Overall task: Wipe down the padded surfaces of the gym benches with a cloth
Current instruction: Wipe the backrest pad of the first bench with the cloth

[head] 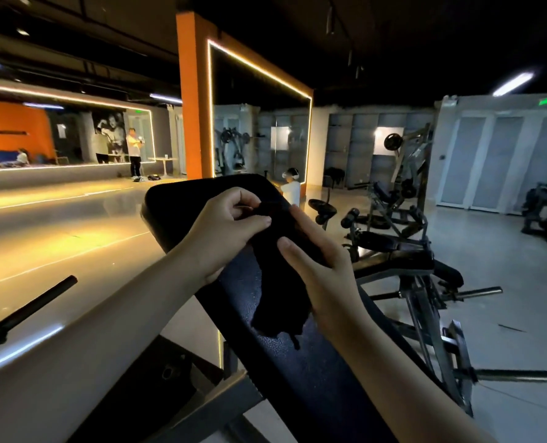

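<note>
Dark cloth over the padded worktop, pinched in the left grip, right grip curled round it.

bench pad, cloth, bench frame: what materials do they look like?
bench pad: looks like vinyl or faux leather, dark, pebbled grain with a soft sheen.
cloth: soft dark fabric, matte, limp folds and a ragged lower edge; fibre unclear.
bench frame: likely painted or bare steel, grey flat bars with hard reflections.

A dim gym: glossy floor, orange pillar with a light-edged mirror, grey lockers.
</note>
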Demonstrator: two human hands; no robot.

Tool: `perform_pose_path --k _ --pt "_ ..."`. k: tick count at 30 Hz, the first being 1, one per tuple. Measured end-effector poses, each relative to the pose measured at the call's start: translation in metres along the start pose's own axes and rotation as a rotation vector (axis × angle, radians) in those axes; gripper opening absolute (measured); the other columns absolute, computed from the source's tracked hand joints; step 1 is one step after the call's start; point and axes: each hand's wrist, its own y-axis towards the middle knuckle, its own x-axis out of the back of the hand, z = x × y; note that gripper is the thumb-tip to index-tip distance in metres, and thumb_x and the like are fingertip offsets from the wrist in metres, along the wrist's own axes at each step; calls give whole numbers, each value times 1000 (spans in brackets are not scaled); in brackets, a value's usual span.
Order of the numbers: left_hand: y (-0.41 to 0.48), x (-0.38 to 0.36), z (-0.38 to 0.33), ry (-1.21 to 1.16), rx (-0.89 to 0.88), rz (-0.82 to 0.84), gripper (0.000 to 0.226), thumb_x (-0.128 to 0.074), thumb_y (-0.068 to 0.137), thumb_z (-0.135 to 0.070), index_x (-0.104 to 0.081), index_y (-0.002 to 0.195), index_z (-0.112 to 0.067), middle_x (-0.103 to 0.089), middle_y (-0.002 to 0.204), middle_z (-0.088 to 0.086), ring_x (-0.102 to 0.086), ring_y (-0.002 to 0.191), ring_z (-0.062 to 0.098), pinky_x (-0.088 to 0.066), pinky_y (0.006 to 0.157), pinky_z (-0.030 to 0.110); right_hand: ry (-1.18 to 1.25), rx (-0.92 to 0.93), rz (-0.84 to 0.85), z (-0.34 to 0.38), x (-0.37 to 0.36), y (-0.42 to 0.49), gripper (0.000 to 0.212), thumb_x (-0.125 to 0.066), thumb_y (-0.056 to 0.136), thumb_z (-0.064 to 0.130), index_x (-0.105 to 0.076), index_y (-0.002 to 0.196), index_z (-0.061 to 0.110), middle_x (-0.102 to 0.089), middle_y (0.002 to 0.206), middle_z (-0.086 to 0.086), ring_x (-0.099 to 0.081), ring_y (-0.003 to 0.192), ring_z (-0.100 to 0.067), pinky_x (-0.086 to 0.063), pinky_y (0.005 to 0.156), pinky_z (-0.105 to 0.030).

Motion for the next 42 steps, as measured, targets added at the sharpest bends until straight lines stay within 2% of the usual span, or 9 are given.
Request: perform_pose_path --k 5,11,17,22,26,30,35,39,42 --pt "0 23 -9 22 -49 -4 18 -67 87 -4 -61 90 -21 -68 89 5 -66 91 24 -54 86 40 20 -193 70 18 -15 25 48 -69 84 6 -57 129 18 -67 116 -7 -66 106 -19 -55 87 -32" --pt "-1 49 -15 17 -40 -32 15 -66 88 -8 -60 93 -21 -67 97 9 -65 98 29 -52 90 42 -250 -127 190 37 -28 47 13 -73 81 5 -69 93 5 -71 81 -2 -69 78 -12 -54 71 -22" --pt "3 72 -17 -73 48 -25 12 -62 92 -13 -59 99 -23 -64 109 12 -63 103 28 -52 90 41 -188 -122 266 42 -53 65 11 -69 83 3 -69 93 5 -70 87 -7 -68 84 -17 -55 78 -27" --pt "2 94 -21 -250 140 128 21 -61 91 -11 -58 110 -17 -60 110 14 -64 84 20 -51 51 21 -344 30 212 44 -70 72 7 -74 80 4 -72 85 8 -73 79 -8 -69 70 -16 -54 59 -26" --pt "4 109 -19 -237 66 202 35 -63 83 -9 -62 118 -15 -61 112 11 -69 84 13 -53 59 18 -441 107 174 46 -81 82 13 -76 78 8 -72 90 5 -72 84 -11 -70 78 -22 -57 69 -33" --pt "7 127 -23 -215 44 254 40 -66 73 -12 -64 113 -10 -70 92 1 -70 77 6 -51 56 15 -460 93 241 52 -93 91 6 -71 84 10 -65 87 9 -65 75 0 -63 68 -5 -47 59 -17" --pt "15 167 -18 57 -27 312 77 -92 42 -53 -69 101 -10 -66 83 2 -61 72 11 -46 56 20 -486 65 239 55 -97 105 8 -70 85 15 -64 82 19 -66 76 5 -65 68 -5 -48 61 -19" --pt "22 190 -6 190 -11 299 67 -89 45 -57 -72 94 -15 -62 78 0 -55 67 7 -44 55 18 -554 38 252 43 -99 107 4 -68 88 18 -65 87 17 -66 78 4 -65 68 -5 -50 61 -20" --pt "27 195 9 342 19 216 35 -83 71 -35 -70 95 -13 -58 81 3 -49 67 10 -40 54 19 -661 16 269 24 -107 109 5 -66 88 19 -64 89 16 -66 83 0 -66 77 -13 -51 67 -24"
